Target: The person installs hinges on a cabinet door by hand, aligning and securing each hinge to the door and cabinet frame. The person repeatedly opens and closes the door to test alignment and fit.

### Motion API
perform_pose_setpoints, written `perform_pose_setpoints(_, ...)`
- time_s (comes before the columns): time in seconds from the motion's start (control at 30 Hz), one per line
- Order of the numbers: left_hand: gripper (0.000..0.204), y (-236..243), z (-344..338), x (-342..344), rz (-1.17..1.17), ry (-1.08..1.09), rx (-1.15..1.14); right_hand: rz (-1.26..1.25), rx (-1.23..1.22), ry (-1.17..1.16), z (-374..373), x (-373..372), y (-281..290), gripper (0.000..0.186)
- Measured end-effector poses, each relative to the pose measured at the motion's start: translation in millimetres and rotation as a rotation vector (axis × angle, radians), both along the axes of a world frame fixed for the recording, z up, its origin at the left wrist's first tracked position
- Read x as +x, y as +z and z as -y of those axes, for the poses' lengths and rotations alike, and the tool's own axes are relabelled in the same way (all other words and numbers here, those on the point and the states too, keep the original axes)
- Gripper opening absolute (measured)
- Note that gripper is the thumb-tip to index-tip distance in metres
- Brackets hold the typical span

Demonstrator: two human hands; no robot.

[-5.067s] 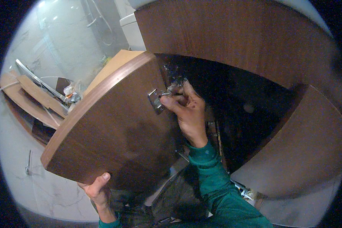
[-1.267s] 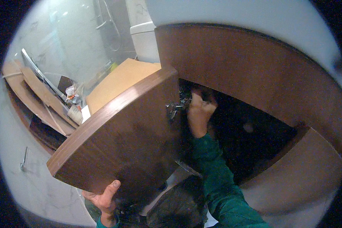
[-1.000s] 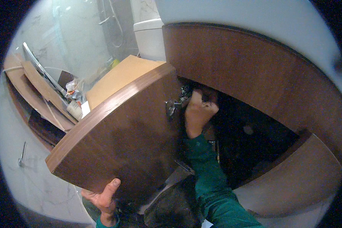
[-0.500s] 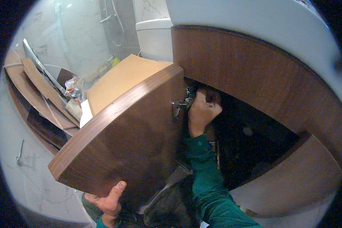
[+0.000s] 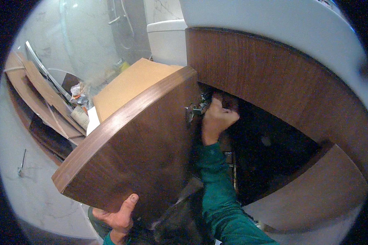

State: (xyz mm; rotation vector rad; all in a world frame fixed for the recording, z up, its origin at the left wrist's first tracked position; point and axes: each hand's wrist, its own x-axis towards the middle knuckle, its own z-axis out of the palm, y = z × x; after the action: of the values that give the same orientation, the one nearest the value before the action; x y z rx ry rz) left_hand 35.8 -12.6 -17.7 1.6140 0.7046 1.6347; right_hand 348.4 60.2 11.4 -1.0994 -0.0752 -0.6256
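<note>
"Start nearest. What's the count?"
"One left hand (image 5: 117,218) and one right hand (image 5: 219,119), so two. Two green sleeves (image 5: 220,196) as well."
"And the woodwork?"
"One left door (image 5: 130,155) plus one right door (image 5: 314,192), making two. Only one panel (image 5: 265,77)."
"Hardware on those?"
"One hinge (image 5: 195,111) that I can make out; beyond it, too dark to count."
"Further back?"
"One cistern (image 5: 167,43) and one hose (image 5: 128,21)."
"What about the clutter?"
"At least one tan board (image 5: 135,87), one white sheet (image 5: 92,121), and several strips (image 5: 47,98)."
"Several? Give me a number."
"They overlap too much for an exact figure, but it's more than two."
</note>
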Motion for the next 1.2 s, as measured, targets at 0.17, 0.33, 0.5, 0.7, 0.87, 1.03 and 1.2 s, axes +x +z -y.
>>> perform_pose_setpoints(0.17, 0.081, 1.5, 0.3, -6.1, -0.028, 0.023, -0.068, 0.22, 0.121, 0.297, 16.2, 6.9, 8.3, 0.021)
perform_pose_setpoints(0.33, 0.047, 15.4, -6.7, 11.8, 0.134, 0.117, 0.061, 0.654, -0.469, -0.296, 14.6, 30.1, -1.6, 0.02)
perform_pose_setpoints(0.5, 0.019, 34.4, -10.5, 10.3, 0.039, 0.054, 0.015, 0.278, -0.346, 0.406, 21.6, 27.1, 7.3, 0.021)
perform_pose_setpoints(0.7, 0.012, 43.4, 1.2, 13.6, 0.047, -0.025, -0.03, 0.411, -0.651, 0.201, 45.8, 33.1, 44.3, 0.03)
perform_pose_setpoints(0.87, 0.018, 44.9, -9.8, 19.8, 0.066, -0.092, -0.052, 0.425, -0.675, 0.222, 27.1, 52.0, 58.9, 0.031)
perform_pose_setpoints(1.03, 0.033, 38.9, -15.1, 19.0, -0.014, -0.018, -0.041, 0.434, -0.686, 0.248, 8.0, 73.9, 52.1, 0.031)
perform_pose_setpoints(1.2, 0.038, 29.9, -25.1, 30.6, 0.182, 0.028, -0.041, 0.448, -0.69, 0.272, -4.8, 90.7, 49.0, 0.032)
